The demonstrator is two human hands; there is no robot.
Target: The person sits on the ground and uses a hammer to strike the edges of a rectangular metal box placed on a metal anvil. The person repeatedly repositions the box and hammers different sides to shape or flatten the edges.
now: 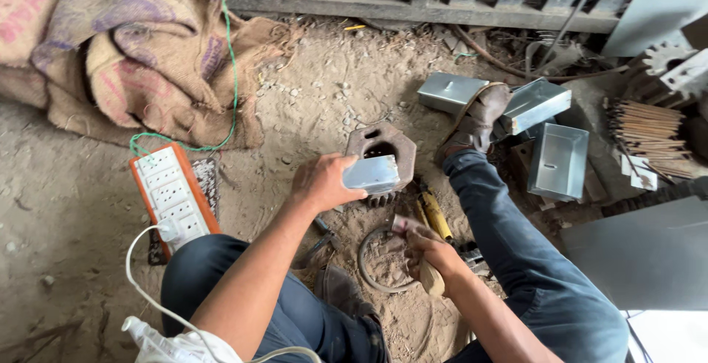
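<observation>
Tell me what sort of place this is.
Probably a small metal workshop with a dirt floor. Folded sheet-metal boxes lie about, a bundle of rods sits nearby, and an orange power strip rests on the ground. The left hand holds a small metal box.

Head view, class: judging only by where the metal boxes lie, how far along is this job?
Looks done: three grey sheet-metal boxes lie by the brown shoe. In hand: the left hand holds a small grey metal box over a rusty octagonal block; the right hand grips a wooden-handled tool. What is left cannot be told.
</observation>
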